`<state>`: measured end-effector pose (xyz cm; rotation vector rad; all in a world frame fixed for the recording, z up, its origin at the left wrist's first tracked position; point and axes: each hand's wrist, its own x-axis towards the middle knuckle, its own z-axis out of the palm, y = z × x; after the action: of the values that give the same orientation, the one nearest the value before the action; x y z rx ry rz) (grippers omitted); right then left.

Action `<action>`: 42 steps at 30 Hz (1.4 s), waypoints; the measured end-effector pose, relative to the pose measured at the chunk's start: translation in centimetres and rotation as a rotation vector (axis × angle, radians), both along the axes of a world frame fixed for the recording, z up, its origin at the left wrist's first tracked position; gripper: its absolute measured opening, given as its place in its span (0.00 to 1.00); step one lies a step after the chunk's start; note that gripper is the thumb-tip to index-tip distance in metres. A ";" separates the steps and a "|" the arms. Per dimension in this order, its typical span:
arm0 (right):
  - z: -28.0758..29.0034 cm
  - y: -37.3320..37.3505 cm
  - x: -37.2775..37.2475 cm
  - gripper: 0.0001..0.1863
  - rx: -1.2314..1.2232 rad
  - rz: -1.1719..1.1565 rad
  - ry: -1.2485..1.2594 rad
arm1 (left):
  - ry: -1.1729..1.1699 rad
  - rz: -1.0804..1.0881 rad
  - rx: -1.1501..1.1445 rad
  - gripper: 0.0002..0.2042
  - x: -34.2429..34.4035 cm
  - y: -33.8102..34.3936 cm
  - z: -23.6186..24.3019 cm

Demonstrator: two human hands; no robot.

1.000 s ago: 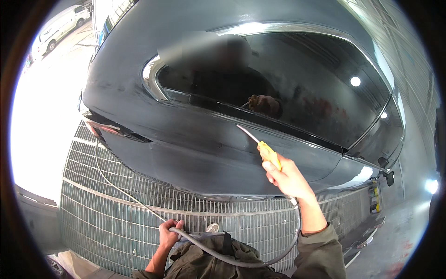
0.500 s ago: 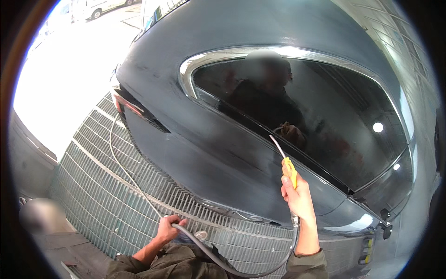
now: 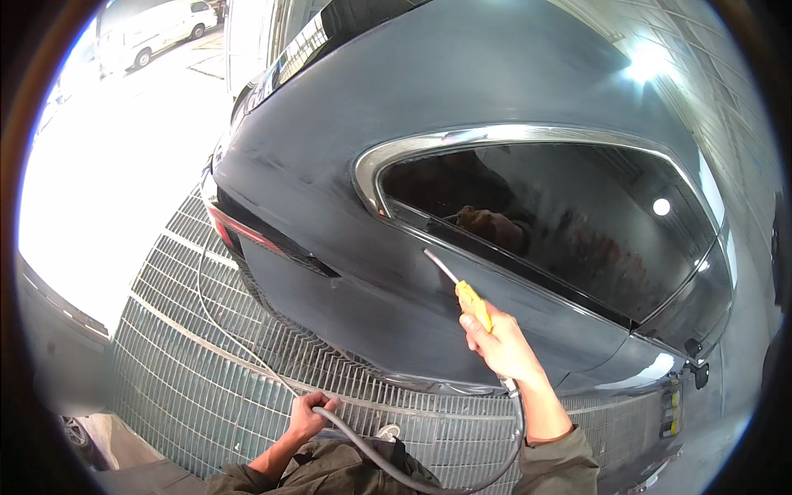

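Observation:
My right hand [image 3: 502, 346] grips a yellow-handled air blow gun [image 3: 472, 301]. Its thin metal nozzle [image 3: 441, 267] points up-left at the dark grey car body [image 3: 346, 272], just below the chrome-edged side window [image 3: 561, 223]. A grey hose [image 3: 371, 450] runs from the gun down and across to my left hand [image 3: 307, 414], which is closed around it low in the picture. The hose loops on over the floor grating to the left.
The dark car fills most of the view; its red tail light [image 3: 239, 231] sits at the left and a side mirror [image 3: 700, 375] at the lower right. Metal floor grating [image 3: 190, 355] lies below. A white van [image 3: 157, 29] stands outside in bright daylight, upper left.
The view has swung so the car sits further right and larger. My right hand with the blow gun has kept the nozzle aimed under the window, and my left hand still holds the hose.

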<state>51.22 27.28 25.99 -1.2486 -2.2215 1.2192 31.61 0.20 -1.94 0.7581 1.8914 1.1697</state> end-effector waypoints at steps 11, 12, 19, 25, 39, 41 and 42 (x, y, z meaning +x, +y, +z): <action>-0.2 -4.3 -8.5 0.32 0.135 -0.045 -0.187 | -0.120 -0.012 0.019 0.19 -8.5 -2.6 -2.7; -0.2 -4.5 -8.8 0.31 0.157 -0.042 -0.184 | -0.126 -0.017 0.023 0.19 -8.9 -2.6 -3.0; 0.9 -4.4 -10.2 0.32 0.237 -0.037 -0.280 | -0.156 -0.013 0.063 0.18 -9.8 -2.5 -3.4; 0.5 -4.5 -11.0 0.31 0.254 -0.019 -0.269 | -0.147 -0.003 0.071 0.19 -10.0 -3.0 -3.3; 1.2 -4.6 -13.7 0.32 0.497 0.108 -0.366 | -0.127 0.061 0.041 0.20 -10.6 -3.0 -4.0; 1.3 -4.5 -14.2 0.32 0.547 0.131 -0.372 | -0.117 0.061 0.045 0.20 -10.5 -2.9 -3.8; 1.6 -4.5 -14.5 0.32 0.574 0.140 -0.369 | -0.115 0.066 0.053 0.20 -10.5 -2.9 -3.9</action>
<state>36.74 22.81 27.55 -1.1513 -2.6823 0.3376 21.14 -2.69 -5.84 0.6474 1.8084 1.2815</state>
